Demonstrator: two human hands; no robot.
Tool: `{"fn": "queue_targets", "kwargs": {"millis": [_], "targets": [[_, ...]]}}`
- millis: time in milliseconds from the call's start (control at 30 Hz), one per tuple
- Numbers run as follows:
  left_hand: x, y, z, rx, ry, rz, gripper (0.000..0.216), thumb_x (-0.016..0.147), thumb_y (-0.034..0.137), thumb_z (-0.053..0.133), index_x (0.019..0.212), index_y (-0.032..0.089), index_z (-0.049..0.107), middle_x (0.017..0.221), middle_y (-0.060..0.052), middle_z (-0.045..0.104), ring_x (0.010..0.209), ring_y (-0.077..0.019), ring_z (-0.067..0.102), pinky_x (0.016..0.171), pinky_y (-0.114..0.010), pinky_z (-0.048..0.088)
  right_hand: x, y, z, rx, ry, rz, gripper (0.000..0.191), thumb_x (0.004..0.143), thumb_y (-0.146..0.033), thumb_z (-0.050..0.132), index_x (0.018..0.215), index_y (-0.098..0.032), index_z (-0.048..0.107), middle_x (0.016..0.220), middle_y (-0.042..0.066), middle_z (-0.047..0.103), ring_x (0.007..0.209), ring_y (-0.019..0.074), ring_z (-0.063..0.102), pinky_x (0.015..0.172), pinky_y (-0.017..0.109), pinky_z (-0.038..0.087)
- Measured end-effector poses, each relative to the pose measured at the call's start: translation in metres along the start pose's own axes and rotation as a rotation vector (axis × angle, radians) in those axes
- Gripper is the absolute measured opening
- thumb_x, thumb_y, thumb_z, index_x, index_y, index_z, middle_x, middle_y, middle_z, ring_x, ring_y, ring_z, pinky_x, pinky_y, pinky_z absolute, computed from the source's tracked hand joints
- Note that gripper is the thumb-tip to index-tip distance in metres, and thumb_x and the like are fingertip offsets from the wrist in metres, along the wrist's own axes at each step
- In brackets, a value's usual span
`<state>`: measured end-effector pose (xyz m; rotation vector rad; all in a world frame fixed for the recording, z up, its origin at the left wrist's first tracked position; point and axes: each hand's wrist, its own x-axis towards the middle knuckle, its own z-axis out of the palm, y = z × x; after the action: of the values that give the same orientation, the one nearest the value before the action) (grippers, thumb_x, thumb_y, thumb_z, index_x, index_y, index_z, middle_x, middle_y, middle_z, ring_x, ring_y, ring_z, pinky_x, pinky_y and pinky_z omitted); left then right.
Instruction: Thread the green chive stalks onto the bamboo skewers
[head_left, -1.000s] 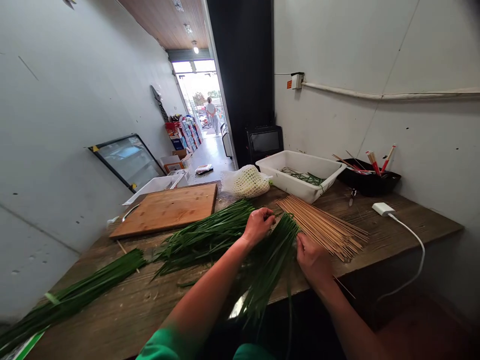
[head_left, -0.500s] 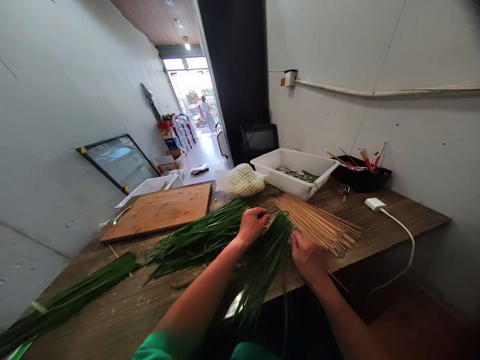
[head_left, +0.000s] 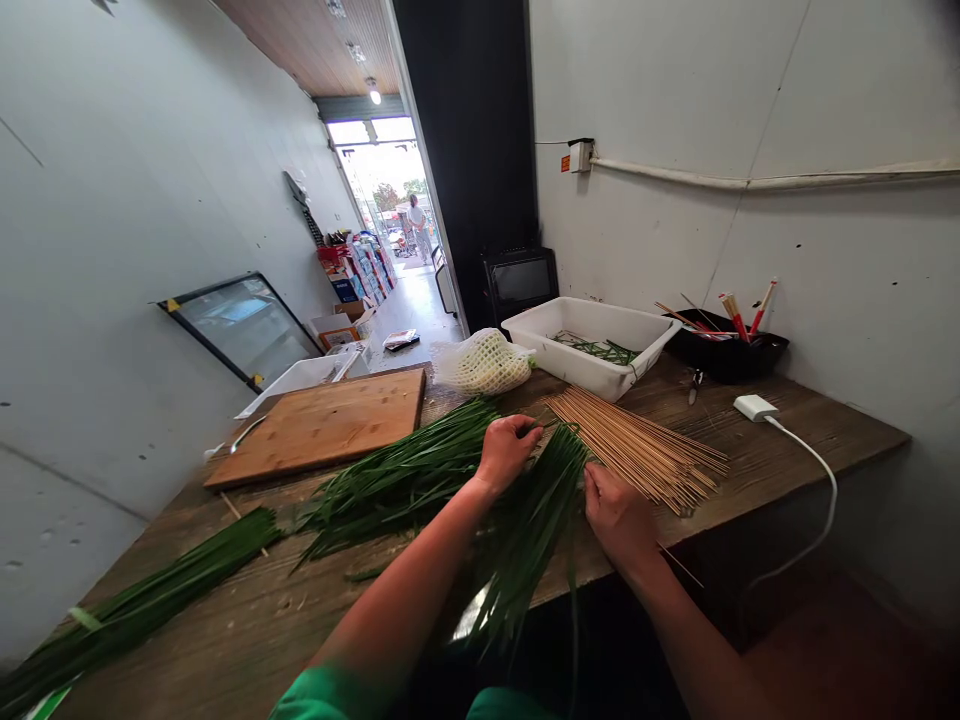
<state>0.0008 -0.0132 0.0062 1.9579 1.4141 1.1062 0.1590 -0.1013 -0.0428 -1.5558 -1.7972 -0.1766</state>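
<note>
A bundle of long green chive leaves [head_left: 536,520] lies across the front edge of the wooden table [head_left: 247,620], its tips hanging over. My left hand [head_left: 508,448] is closed on the far end of this bundle. My right hand [head_left: 616,510] is closed on the bundle's right side, beside a pile of bamboo skewers [head_left: 641,450]. A second heap of chives [head_left: 397,478] lies just left of my left hand, and a third bundle [head_left: 150,590] stretches toward the near left corner.
A wooden cutting board [head_left: 326,422] sits at the back left. A white mesh bag [head_left: 481,362], a white tub [head_left: 592,345] with some greens, and a black tray [head_left: 724,348] of chopsticks line the back. A white charger [head_left: 754,407] with cable lies right. A person stands far off in the doorway.
Both hands stay on the chive bundle with almost no movement. The view has shifted slightly.
</note>
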Motion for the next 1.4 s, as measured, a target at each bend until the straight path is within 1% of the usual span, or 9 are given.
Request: {"fn": "queue_targets", "kwargs": {"millis": [500, 733, 833, 900, 967, 1067, 1200, 1300, 1400], "targets": [[-0.001, 0.003, 0.001, -0.008, -0.002, -0.007, 0.015, 0.073, 0.025, 0.061, 0.071, 0.014, 0.071, 0.057, 0.001, 0.06, 0.054, -0.0089, 0.047, 0.055, -0.021, 0.033, -0.002, 0.003, 0.004, -0.001, -0.009, 0.016, 0.029, 0.094, -0.021, 0.036, 0.078, -0.016, 0.061, 0.069, 0.004, 0.063, 0.063, 0.0135, 0.056, 0.058, 0.025, 0.033], [-0.006, 0.005, 0.006, -0.026, -0.009, -0.007, 0.016, 0.073, 0.025, 0.061, 0.068, 0.013, 0.07, 0.056, 0.001, 0.059, 0.055, -0.0087, 0.046, 0.055, -0.021, 0.033, -0.001, 0.005, 0.006, -0.006, 0.021, -0.007, 0.031, 0.093, -0.019, 0.034, 0.078, -0.016, 0.06, 0.068, 0.005, 0.063, 0.062, 0.014, 0.056, 0.058, 0.025, 0.034], [-0.007, 0.006, 0.004, -0.112, -0.079, -0.035, 0.02, 0.073, 0.029, 0.06, 0.069, 0.012, 0.07, 0.056, 0.001, 0.058, 0.053, -0.0081, 0.045, 0.052, -0.02, 0.032, -0.001, 0.003, 0.005, -0.004, 0.048, -0.01, 0.033, 0.094, -0.019, 0.033, 0.077, -0.015, 0.06, 0.067, 0.006, 0.063, 0.061, 0.0142, 0.057, 0.057, 0.025, 0.034], [-0.007, 0.006, -0.003, -0.183, -0.174, -0.049, 0.025, 0.074, 0.034, 0.06, 0.072, 0.012, 0.07, 0.056, 0.002, 0.057, 0.052, -0.0077, 0.044, 0.05, -0.02, 0.031, 0.0, 0.003, 0.004, -0.005, 0.06, -0.008, 0.033, 0.094, -0.02, 0.033, 0.078, -0.015, 0.061, 0.067, 0.005, 0.064, 0.059, 0.014, 0.057, 0.057, 0.025, 0.034], [-0.004, 0.006, -0.011, -0.208, -0.213, -0.061, 0.032, 0.075, 0.04, 0.059, 0.071, 0.012, 0.07, 0.053, 0.003, 0.053, 0.05, -0.0069, 0.041, 0.048, -0.02, 0.029, 0.0, 0.003, 0.004, -0.003, 0.062, -0.011, 0.032, 0.094, -0.021, 0.033, 0.079, -0.015, 0.061, 0.066, 0.005, 0.064, 0.058, 0.014, 0.057, 0.056, 0.025, 0.034], [0.0, 0.006, -0.02, -0.232, -0.146, -0.086, 0.036, 0.076, 0.045, 0.057, 0.072, 0.012, 0.07, 0.05, 0.003, 0.048, 0.048, -0.0059, 0.039, 0.045, -0.019, 0.026, 0.0, 0.004, 0.005, -0.001, 0.087, -0.026, 0.032, 0.094, -0.021, 0.034, 0.081, -0.015, 0.062, 0.068, 0.006, 0.066, 0.059, 0.0143, 0.058, 0.057, 0.025, 0.035], [0.004, 0.009, -0.023, -0.453, -0.182, -0.184, 0.044, 0.075, 0.046, 0.058, 0.1, 0.011, 0.067, 0.054, 0.003, 0.053, 0.044, -0.0052, 0.039, 0.042, -0.018, 0.028, -0.001, 0.006, 0.007, -0.026, 0.103, -0.035, 0.031, 0.094, -0.021, 0.035, 0.081, -0.014, 0.063, 0.067, 0.006, 0.065, 0.058, 0.0148, 0.058, 0.056, 0.026, 0.034], [0.005, 0.008, -0.02, -0.473, -0.144, -0.205, 0.041, 0.075, 0.043, 0.058, 0.095, 0.009, 0.068, 0.051, 0.004, 0.05, 0.043, -0.004, 0.035, 0.041, -0.018, 0.027, 0.0, 0.006, 0.006, -0.021, 0.095, -0.042, 0.032, 0.094, -0.022, 0.035, 0.081, -0.014, 0.063, 0.067, 0.006, 0.066, 0.059, 0.015, 0.059, 0.056, 0.026, 0.034], [0.007, 0.002, -0.017, -0.474, -0.103, -0.196, 0.035, 0.076, 0.037, 0.057, 0.095, 0.009, 0.068, 0.06, 0.002, 0.057, 0.045, -0.0042, 0.038, 0.042, -0.017, 0.029, 0.0, 0.005, 0.004, -0.002, 0.094, -0.035, 0.033, 0.095, -0.022, 0.034, 0.08, -0.015, 0.063, 0.069, 0.007, 0.066, 0.06, 0.0148, 0.059, 0.056, 0.025, 0.035]]}}
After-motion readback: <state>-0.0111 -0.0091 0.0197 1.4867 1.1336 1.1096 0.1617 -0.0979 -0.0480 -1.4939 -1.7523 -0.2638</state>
